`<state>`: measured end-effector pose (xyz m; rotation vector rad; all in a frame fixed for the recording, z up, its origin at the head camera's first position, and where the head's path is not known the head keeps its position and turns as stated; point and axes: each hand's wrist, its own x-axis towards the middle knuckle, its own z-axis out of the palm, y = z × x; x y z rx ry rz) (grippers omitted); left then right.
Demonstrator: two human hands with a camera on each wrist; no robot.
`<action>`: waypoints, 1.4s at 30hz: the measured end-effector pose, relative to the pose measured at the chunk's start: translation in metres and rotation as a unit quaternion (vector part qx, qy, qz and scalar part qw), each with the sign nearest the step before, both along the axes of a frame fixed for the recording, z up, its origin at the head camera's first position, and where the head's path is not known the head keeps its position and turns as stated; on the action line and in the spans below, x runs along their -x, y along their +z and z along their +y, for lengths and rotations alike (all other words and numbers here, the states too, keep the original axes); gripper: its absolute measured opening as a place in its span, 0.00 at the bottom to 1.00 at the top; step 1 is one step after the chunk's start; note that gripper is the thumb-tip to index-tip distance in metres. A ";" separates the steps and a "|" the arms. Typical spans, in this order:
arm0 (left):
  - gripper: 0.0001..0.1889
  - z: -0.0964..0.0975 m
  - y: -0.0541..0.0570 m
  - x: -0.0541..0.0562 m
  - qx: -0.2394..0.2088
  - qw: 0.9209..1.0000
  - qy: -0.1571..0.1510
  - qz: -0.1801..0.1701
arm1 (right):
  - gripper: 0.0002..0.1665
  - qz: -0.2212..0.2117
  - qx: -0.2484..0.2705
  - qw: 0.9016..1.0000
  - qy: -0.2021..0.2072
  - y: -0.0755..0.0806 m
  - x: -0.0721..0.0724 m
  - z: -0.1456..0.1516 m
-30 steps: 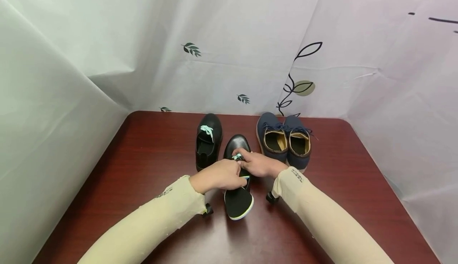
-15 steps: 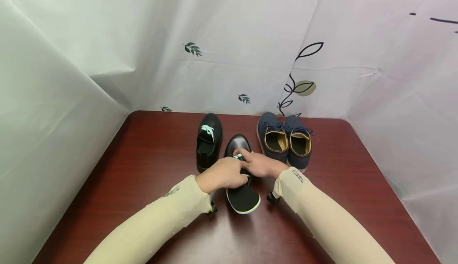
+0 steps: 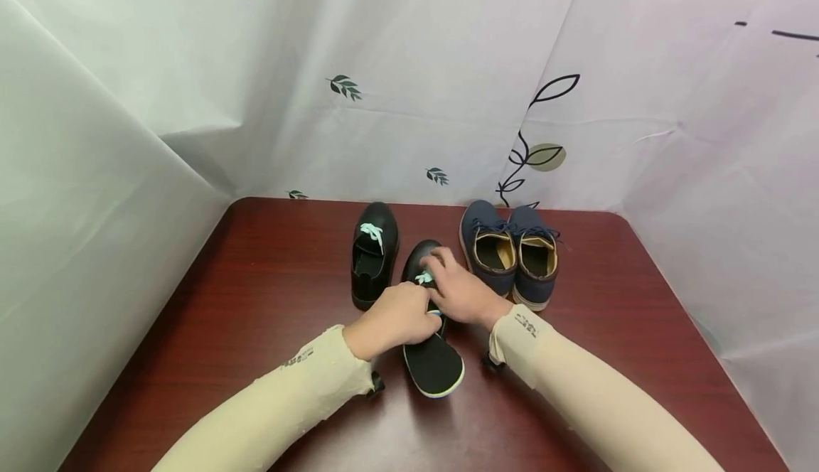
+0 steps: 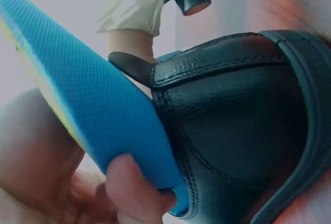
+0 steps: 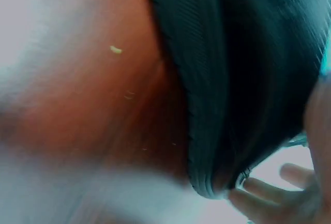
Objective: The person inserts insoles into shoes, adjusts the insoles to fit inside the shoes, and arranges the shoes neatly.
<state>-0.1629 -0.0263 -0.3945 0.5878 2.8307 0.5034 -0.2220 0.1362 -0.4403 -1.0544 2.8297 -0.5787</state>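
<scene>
My left hand [image 3: 398, 317] pinches a shoe insole [image 3: 435, 369], black on top with a pale edge. Its blue textured underside [image 4: 98, 94] shows in the left wrist view, thumb pressed on it. The heel end sticks out toward me, while the front end is hidden inside a black leather shoe [image 3: 417, 253] with mint-green laces. Over that shoe's lacing, my right hand [image 3: 470, 293] holds the upper with curved fingers. In the right wrist view, fingers [image 5: 266, 195] lie loosely spread beside the shoe's toe and dark sole [image 5: 199, 79].
The matching black shoe [image 3: 370, 273] stands just behind and left, also with mint laces. At the right, a pair of navy lace-up shoes [image 3: 489, 244] with tan lining stands side by side. All rest on a reddish-brown table [image 3: 281, 266], enclosed by pale fabric walls [image 3: 409, 131].
The insole's heel end has swung to the right over the last second. My right hand has shifted its fingers on the shoe's upper, spreading and lifting slightly. The other shoes have stayed put.
</scene>
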 end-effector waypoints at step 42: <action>0.20 0.008 -0.011 -0.001 0.066 0.997 0.029 0.023 | 0.04 0.255 0.016 0.967 0.012 0.000 -0.019 0.006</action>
